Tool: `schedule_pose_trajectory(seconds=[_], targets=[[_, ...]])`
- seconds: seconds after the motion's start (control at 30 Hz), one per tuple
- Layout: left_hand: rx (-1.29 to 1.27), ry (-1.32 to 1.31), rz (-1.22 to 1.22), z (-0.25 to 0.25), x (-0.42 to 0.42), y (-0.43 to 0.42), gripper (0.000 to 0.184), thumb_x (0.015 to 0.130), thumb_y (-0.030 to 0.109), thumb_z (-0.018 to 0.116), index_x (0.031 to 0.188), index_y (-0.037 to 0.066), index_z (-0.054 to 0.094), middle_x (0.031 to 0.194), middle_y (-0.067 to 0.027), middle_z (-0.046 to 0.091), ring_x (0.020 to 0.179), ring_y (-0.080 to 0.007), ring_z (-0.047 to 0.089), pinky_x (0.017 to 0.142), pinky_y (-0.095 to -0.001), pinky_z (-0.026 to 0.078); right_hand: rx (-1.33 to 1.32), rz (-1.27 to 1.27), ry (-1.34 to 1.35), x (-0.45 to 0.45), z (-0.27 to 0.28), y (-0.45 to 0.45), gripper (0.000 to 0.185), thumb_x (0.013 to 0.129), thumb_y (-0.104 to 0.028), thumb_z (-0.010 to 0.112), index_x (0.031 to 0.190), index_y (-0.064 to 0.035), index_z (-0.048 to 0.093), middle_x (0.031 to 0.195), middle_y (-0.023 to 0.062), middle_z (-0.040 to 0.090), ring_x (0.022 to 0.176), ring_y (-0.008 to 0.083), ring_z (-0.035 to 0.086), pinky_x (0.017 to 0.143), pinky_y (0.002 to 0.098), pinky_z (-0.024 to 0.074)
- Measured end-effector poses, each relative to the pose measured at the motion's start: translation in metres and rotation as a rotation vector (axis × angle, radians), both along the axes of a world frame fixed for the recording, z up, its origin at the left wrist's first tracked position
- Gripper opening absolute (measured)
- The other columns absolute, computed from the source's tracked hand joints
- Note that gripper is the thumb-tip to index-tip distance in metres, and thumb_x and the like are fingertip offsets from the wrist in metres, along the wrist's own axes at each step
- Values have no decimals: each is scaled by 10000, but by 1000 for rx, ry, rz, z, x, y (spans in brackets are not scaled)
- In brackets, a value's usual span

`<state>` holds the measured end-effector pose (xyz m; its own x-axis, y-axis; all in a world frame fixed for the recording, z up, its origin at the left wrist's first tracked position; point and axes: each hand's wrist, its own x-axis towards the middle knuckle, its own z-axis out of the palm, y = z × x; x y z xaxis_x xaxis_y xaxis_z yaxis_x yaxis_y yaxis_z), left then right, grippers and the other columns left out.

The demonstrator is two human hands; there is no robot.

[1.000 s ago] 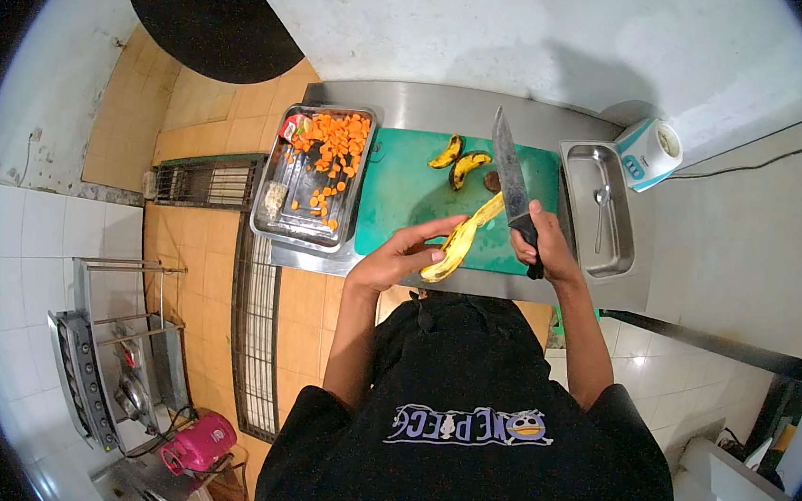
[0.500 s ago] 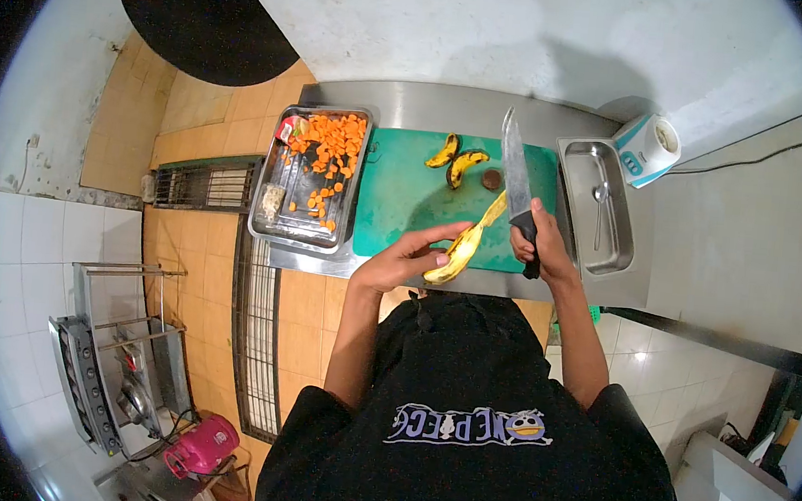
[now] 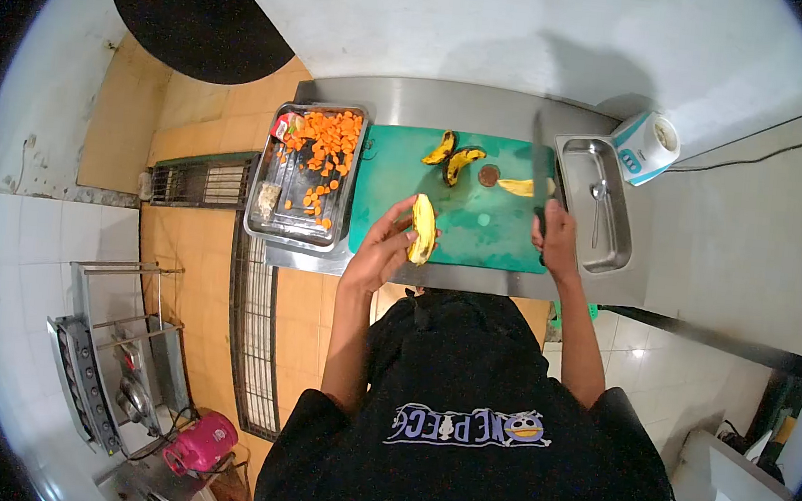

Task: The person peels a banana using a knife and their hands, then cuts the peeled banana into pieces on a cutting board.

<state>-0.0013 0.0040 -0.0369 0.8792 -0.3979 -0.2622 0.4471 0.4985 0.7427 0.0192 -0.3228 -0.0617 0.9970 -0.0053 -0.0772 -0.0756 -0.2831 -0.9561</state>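
My left hand (image 3: 384, 245) grips a partly peeled banana (image 3: 424, 230) over the front edge of the green cutting board (image 3: 399, 169). In my right hand (image 3: 558, 238) is a large knife (image 3: 539, 167), held by its black handle with the blade pointing away from me near the board's right side. A strip of banana peel (image 3: 517, 187) lies beside the blade. Farther back on the board are two dark-spotted pieces of banana or peel (image 3: 464, 163) and a small round brown object (image 3: 489, 175).
Left of the board, a metal tray (image 3: 293, 234) holds chopped carrots (image 3: 331, 139) and small packets. To the right are a sink (image 3: 618, 255) with a spoon (image 3: 598, 206) in it and a white-and-blue appliance (image 3: 645, 150). A wall stands behind the counter (image 3: 414, 99).
The peel strip has come away from the banana and now lies on the board's right side. My left hand has shifted left with the banana; the knife has moved right.
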Motion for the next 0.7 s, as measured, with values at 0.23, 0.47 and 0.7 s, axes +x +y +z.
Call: schedule_pose_trajectory(seconds=[0.23,0.47,0.7], targets=[[-88,165,203,-12,2,-17,548,981,-28,488,1493,31,305,1412,-244,510,1223,-376,599,1012,-507,522,-931,191,-32,-31,-21,24,484,1043,-443,484,1342,-79,597,649,67,504,573,145,469,566,360,424],[-108,84,375,-9,6,-23,524,978,-41,521,1463,62,351,1441,-148,500,1344,-310,514,1034,-462,507,-76,273,235,-58,36,69,628,990,-430,580,1543,-181,417,815,263,674,672,318,673,681,376,503],[-273,23,363,11,3,-37,501,967,-70,536,1430,66,401,1445,-108,505,1354,-265,508,1034,-403,512,-122,316,-100,-51,60,90,634,969,-329,627,1543,-173,407,765,261,652,680,414,667,685,422,517]])
